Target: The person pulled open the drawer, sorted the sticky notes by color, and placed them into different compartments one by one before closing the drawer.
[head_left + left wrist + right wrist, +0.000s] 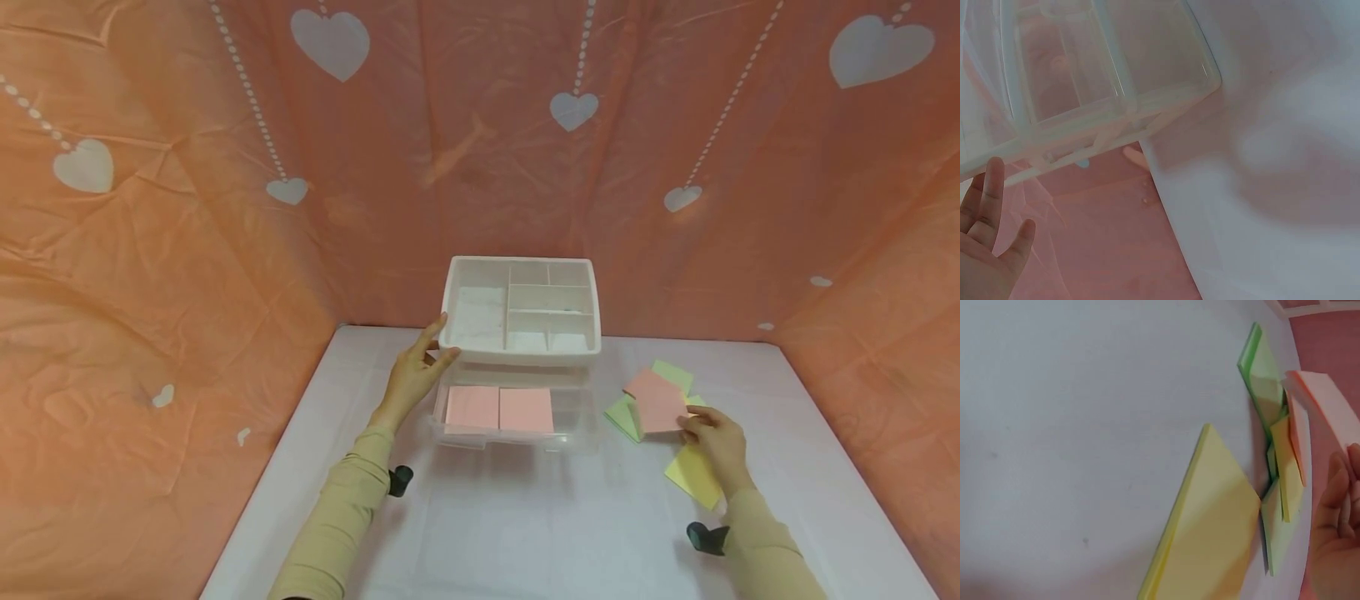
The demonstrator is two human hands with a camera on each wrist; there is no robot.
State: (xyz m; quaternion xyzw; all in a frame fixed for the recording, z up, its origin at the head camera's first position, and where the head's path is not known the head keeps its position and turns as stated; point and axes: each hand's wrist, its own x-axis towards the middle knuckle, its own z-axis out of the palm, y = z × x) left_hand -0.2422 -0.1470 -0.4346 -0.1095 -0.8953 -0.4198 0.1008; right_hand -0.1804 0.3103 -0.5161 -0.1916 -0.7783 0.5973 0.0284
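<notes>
A white desktop organizer (480, 300) with a divided top stands at the back of the table. Below it, its clear drawer (576, 408) is pulled out, with two pink sticky note pads (525, 410) side by side inside. My left hand (411, 377) rests at the organizer's front left corner, thumb and fingers fairly straight against the rim; the left wrist view shows the fingertips (995, 164) at the edge. To the right, my right hand (716, 442) pinches a pink sticky note pad (660, 402) by its edge, above a loose heap of other pads.
Green pads (622, 417), another green pad (675, 375) and a yellow pad (693, 477) lie on the white table (525, 533) at the right. In the right wrist view a large yellow pad (1216, 512) lies nearest. An orange cloth (420, 167) with hearts hangs behind.
</notes>
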